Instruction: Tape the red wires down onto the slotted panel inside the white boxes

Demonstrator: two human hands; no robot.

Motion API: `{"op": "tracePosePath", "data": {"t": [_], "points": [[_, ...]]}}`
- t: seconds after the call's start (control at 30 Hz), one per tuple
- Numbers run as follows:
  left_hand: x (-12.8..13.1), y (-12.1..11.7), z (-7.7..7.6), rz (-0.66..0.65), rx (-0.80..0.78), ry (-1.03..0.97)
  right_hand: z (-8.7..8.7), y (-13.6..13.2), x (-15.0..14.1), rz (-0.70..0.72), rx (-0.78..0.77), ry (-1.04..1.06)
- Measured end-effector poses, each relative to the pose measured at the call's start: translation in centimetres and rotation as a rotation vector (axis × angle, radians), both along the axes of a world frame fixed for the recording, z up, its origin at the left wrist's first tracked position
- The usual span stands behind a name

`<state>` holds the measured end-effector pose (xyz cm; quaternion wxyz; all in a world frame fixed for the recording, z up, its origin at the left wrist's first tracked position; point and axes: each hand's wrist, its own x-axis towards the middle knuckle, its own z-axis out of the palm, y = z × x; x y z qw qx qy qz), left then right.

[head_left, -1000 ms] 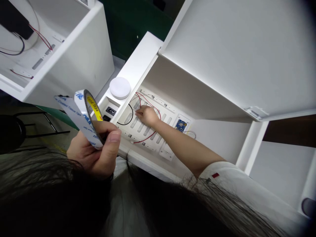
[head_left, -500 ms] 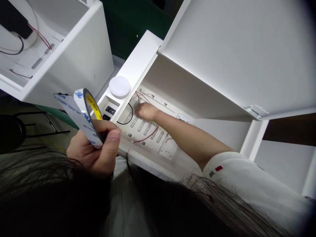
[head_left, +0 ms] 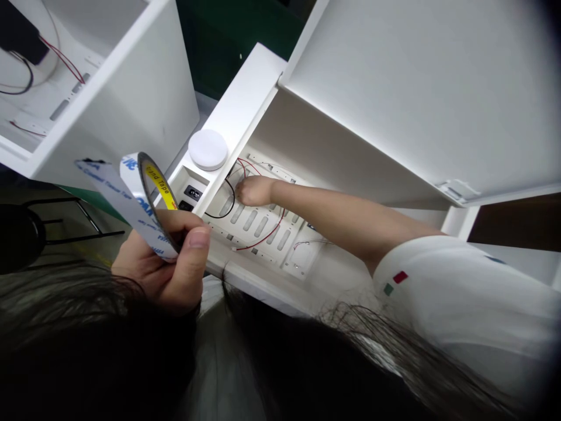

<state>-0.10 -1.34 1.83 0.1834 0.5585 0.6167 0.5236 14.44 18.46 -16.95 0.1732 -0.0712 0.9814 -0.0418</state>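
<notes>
As left fingers (head_left: 196,238) pinch tape (head_left: 161,185), the white box (head_left: 319,143) holds red wires (head_left: 265,240) and right fingers (head_left: 242,193), grip unclear.

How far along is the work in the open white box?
Looks done: the black socket is fitted. In hand: the left hand holds the tape roll, its strip hanging free; the right hand is at the slotted panel, fingertips hidden. Apparently left: the red wire has a loose end and the lid stands open.

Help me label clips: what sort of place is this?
Probably an assembly workshop: an open white box-shaped cabinet stands beside a similar one, both with thin red wires inside, and the left hand holds blue-printed white tape.
</notes>
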Motion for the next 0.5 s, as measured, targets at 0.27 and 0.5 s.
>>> {"op": "tracePosePath", "data": {"t": [0.27,0.5], "points": [[1.2,0.3,0.1,0.145,0.057,-0.029,-1.4,0.2,0.4,0.102,-0.004,0.121],[1.7,0.5,-0.2,0.186,0.092,-0.097,-2.4,-0.4,1.2,0.082,0.041,0.206]]}}
